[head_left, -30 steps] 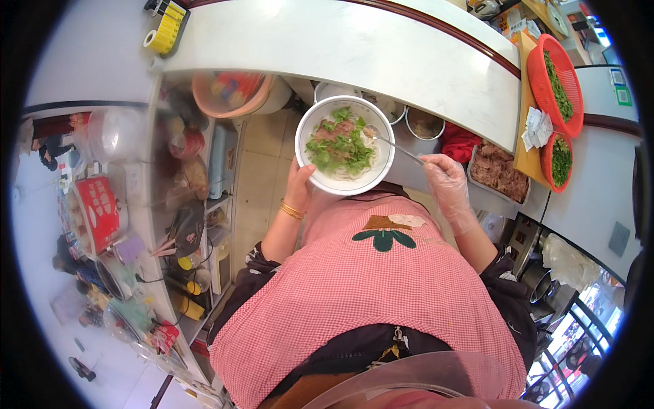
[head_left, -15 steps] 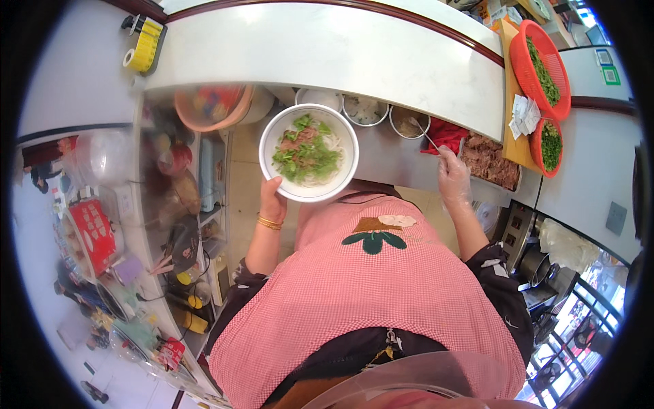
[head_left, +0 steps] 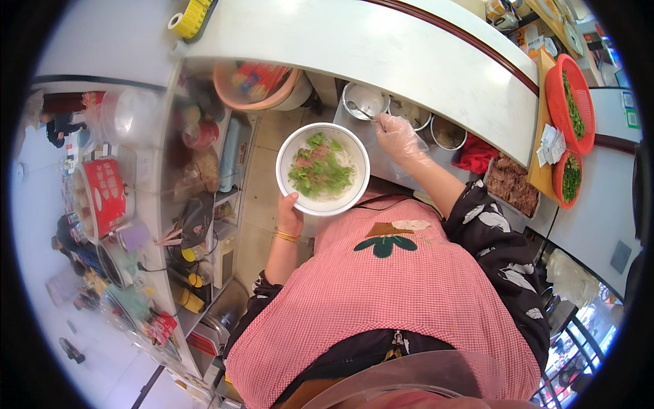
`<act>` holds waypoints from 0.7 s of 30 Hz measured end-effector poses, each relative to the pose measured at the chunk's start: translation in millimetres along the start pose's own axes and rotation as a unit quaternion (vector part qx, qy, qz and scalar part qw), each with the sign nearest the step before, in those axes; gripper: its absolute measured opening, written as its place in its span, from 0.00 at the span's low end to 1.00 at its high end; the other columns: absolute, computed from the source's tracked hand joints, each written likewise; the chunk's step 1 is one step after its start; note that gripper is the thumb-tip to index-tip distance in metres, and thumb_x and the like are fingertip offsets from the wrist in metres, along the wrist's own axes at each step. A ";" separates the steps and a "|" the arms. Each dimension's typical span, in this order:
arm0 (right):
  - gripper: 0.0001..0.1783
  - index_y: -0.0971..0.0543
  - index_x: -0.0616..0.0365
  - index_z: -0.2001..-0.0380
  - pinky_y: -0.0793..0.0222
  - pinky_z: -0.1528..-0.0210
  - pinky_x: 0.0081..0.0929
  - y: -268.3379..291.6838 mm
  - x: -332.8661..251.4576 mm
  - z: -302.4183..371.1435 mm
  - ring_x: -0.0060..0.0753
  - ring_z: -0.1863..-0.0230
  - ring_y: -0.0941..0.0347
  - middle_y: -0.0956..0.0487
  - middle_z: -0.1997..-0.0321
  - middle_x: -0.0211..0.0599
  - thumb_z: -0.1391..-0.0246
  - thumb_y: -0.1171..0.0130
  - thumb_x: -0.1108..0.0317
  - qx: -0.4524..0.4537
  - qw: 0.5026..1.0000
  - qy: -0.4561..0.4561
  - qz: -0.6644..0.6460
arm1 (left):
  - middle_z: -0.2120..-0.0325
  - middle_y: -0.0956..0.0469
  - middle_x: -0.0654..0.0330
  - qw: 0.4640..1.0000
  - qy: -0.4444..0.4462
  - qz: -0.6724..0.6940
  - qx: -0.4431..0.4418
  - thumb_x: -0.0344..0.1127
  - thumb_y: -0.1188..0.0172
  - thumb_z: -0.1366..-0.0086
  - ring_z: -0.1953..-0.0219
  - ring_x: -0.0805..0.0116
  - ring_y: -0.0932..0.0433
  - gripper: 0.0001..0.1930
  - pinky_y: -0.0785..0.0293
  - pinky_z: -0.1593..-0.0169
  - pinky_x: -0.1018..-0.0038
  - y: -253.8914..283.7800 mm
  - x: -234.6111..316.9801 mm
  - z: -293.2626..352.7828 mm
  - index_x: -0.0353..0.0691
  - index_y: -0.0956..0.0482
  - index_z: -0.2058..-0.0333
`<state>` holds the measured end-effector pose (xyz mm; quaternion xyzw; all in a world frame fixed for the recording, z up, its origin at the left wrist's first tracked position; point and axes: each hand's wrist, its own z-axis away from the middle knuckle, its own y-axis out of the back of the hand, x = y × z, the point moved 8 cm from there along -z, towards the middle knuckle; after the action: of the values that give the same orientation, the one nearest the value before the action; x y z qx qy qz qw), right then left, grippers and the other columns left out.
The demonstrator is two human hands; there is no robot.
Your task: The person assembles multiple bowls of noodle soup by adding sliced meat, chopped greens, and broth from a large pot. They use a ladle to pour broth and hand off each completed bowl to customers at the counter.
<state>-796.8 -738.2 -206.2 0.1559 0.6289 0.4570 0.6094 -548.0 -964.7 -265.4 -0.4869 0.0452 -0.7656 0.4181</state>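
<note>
My left hand (head_left: 289, 217) grips the near left rim of a white bowl (head_left: 283, 178), its thumb over the edge. White noodles (head_left: 346, 167), chopped greens (head_left: 325, 178) and brown sliced meat (head_left: 313, 158) lie in the bowl. My right hand (head_left: 402, 140), in a clear plastic glove, is closed round the handle of a small metal spoon (head_left: 360, 111). The spoon's head is at the leftmost of three round containers, a white-filled one (head_left: 371, 97). To its right stand a second container (head_left: 411, 114) and a third one (head_left: 447, 133).
A tray of cooked meat (head_left: 512, 185) sits right of a red cloth (head_left: 475, 155). Red baskets of chopped greens (head_left: 571, 102) rest on a wooden board (head_left: 541, 123). A white counter (head_left: 354, 37) spans the far side. Cluttered shelves (head_left: 228, 198) stand at left; an orange tub (head_left: 255, 85) is behind.
My right hand has moved left with the spoon, from the rightmost round container to the leftmost. The bowl stays in my left hand, and the view has shifted.
</note>
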 end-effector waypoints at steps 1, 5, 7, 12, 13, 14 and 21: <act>0.12 0.17 0.55 0.59 0.25 0.56 0.45 -1.0 0.7 -0.5 0.56 0.59 0.21 0.17 0.63 0.50 0.41 0.45 0.65 0.004 1.000 -0.007 -0.004 | 0.42 0.29 0.52 1.000 0.004 -0.002 0.005 0.37 0.42 0.42 0.39 0.60 0.30 0.35 0.37 0.35 0.66 1.0 -2.3 2.6 0.31 0.37 0.37; 0.12 0.17 0.56 0.61 0.26 0.55 0.47 5.6 0.5 1.8 0.56 0.59 0.21 0.17 0.64 0.52 0.43 0.46 0.64 0.047 0.999 0.001 -0.018 | 0.42 0.29 0.53 1.000 0.008 0.001 0.000 0.37 0.42 0.42 0.40 0.61 0.30 0.34 0.37 0.35 0.66 3.7 -6.7 4.5 0.31 0.37 0.37; 0.12 0.17 0.56 0.61 0.26 0.54 0.47 7.4 3.5 4.6 0.55 0.59 0.21 0.17 0.63 0.51 0.43 0.46 0.64 0.051 0.998 -0.011 -0.030 | 0.42 0.29 0.53 1.000 0.011 0.000 -0.006 0.36 0.42 0.42 0.40 0.61 0.30 0.34 0.37 0.35 0.66 4.0 -8.1 1.0 0.32 0.37 0.37; 0.14 0.17 0.54 0.59 0.25 0.52 0.43 23.9 10.5 9.1 0.53 0.57 0.20 0.17 0.61 0.48 0.43 0.46 0.62 0.063 0.996 -0.064 -0.025 | 0.42 0.30 0.54 0.999 -0.008 -0.008 -0.035 0.36 0.43 0.41 0.39 0.62 0.31 0.33 0.37 0.35 0.67 -8.5 -0.1 -13.8 0.33 0.37 0.37; 0.14 0.17 0.54 0.59 0.25 0.53 0.43 33.9 7.4 13.0 0.53 0.57 0.20 0.17 0.61 0.48 0.43 0.46 0.62 0.084 0.995 -0.055 -0.020 | 0.42 0.30 0.54 0.999 -0.005 -0.012 -0.035 0.35 0.43 0.41 0.39 0.62 0.31 0.33 0.37 0.35 0.67 -12.2 2.0 -16.6 0.33 0.37 0.37; 0.14 0.16 0.54 0.59 0.25 0.53 0.43 45.1 5.5 18.9 0.53 0.58 0.20 0.16 0.60 0.47 0.43 0.46 0.63 0.100 0.994 -0.050 -0.011 | 0.42 0.29 0.54 0.999 -0.007 -0.015 -0.040 0.35 0.43 0.41 0.39 0.62 0.31 0.33 0.37 0.35 0.67 -16.7 5.4 -19.2 0.33 0.37 0.37; 0.12 0.19 0.55 0.56 0.25 0.57 0.45 100.6 -9.6 99.4 0.55 0.61 0.20 0.17 0.60 0.48 0.43 0.43 0.69 0.135 0.984 0.112 0.004 | 0.43 0.30 0.55 0.996 -0.034 -0.060 -0.049 0.33 0.42 0.41 0.40 0.63 0.31 0.34 0.37 0.35 0.67 -41.2 25.0 -34.3 0.33 0.39 0.36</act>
<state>-740.7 -653.5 -107.4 0.1874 0.7486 0.3847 0.5065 -603.9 -966.8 -246.0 -0.5345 0.0387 -0.7690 0.3484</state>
